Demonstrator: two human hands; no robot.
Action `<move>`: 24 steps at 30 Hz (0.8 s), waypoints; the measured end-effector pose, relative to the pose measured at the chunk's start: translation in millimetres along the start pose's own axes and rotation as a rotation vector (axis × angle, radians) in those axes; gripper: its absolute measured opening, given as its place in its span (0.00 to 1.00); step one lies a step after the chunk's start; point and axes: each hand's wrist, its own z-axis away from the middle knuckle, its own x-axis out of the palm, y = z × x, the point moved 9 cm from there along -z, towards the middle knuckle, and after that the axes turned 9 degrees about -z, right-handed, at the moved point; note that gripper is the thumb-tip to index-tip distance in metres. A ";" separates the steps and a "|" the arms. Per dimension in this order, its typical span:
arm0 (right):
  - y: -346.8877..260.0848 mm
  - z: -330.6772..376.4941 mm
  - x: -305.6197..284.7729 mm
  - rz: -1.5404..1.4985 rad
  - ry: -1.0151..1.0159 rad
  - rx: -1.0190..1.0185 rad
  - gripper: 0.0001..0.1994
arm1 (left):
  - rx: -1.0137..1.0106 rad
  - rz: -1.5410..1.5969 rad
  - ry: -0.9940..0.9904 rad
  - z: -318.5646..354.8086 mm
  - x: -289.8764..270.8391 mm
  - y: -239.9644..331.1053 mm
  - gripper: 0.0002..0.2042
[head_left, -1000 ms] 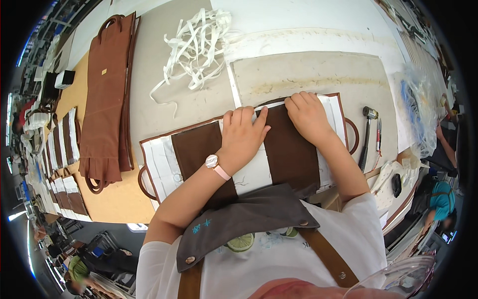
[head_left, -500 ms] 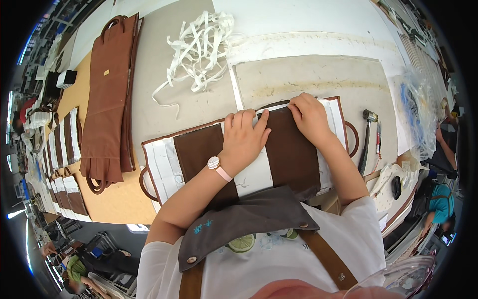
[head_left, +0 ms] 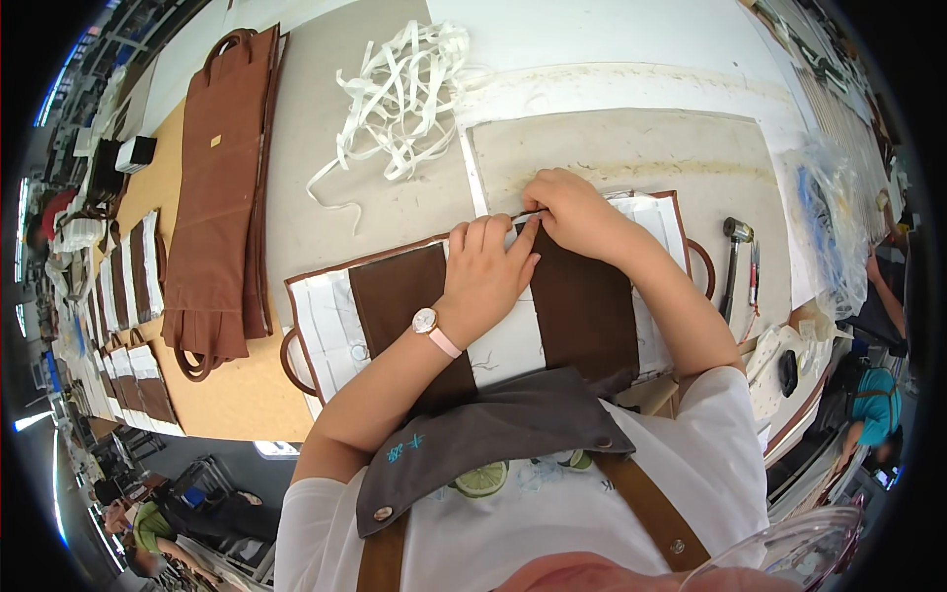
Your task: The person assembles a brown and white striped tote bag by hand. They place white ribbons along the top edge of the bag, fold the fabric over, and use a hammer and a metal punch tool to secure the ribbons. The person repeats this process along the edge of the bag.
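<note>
In front of me lies a flat bag piece (head_left: 590,321), dark brown with white panels, a reddish-brown edge and a brown loop handle at each end. Flat across its middle rests my left hand (head_left: 485,271), fingers stretched toward the far edge. My right hand (head_left: 577,212) pinches that far edge close beside the left fingertips. Between the two hands a narrow dark and white strip of the edge shows. The right fingertips partly hide what lies under them.
Tangled white tape (head_left: 409,109) lies beyond the bag piece. Stacked brown bags (head_left: 219,197) sit at left, near striped brown-and-white pieces (head_left: 128,276). A hammer (head_left: 732,261), a red pen-like tool (head_left: 755,274) and clear plastic (head_left: 829,227) are at right. Other people are in the background.
My right hand has moved left along the far edge and now pinches it next to my left fingertips. My left hand stays almost where it was.
</note>
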 end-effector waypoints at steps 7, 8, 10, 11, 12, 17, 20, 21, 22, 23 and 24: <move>-8.6 12.9 -2.4 0.020 0.035 -0.148 0.08 | -0.169 0.256 0.020 0.1 -4.3 -20.8 0.25; -13.2 17.9 -1.9 0.097 0.056 -0.212 0.07 | -0.144 0.233 -0.014 -0.6 -3.1 -20.3 0.25; -22.6 28.5 1.2 0.252 0.099 -0.338 0.06 | -0.092 0.185 -0.081 -2.2 -1.7 -18.7 0.24; -26.0 30.9 3.5 0.314 0.099 -0.366 0.06 | -0.039 0.123 -0.086 -1.8 -0.2 -15.7 0.25; -29.7 33.6 6.0 0.375 0.098 -0.395 0.06 | 0.015 0.060 -0.090 0.1 3.2 -12.5 0.25; -30.5 37.9 10.9 0.483 0.075 -0.390 0.07 | 0.076 -0.114 -0.084 -4.3 3.8 11.1 0.27; -19.7 37.4 -5.0 0.336 0.169 -0.273 0.06 | 0.114 -0.093 -0.020 -3.7 1.1 13.5 0.28; -7.4 36.1 -13.9 0.236 0.203 -0.186 0.06 | 0.127 -0.087 -0.019 -1.3 1.2 11.4 0.28; 4.7 35.4 -21.6 0.137 0.237 -0.099 0.06 | 0.140 -0.081 -0.018 0.2 1.0 11.0 0.27; 10.4 32.7 -23.5 0.061 0.194 -0.054 0.06 | 0.137 -0.096 -0.024 -0.1 0.6 11.8 0.27; 14.7 30.4 -26.8 -0.014 0.151 -0.010 0.07 | 0.133 -0.112 -0.030 -0.8 -0.8 13.6 0.27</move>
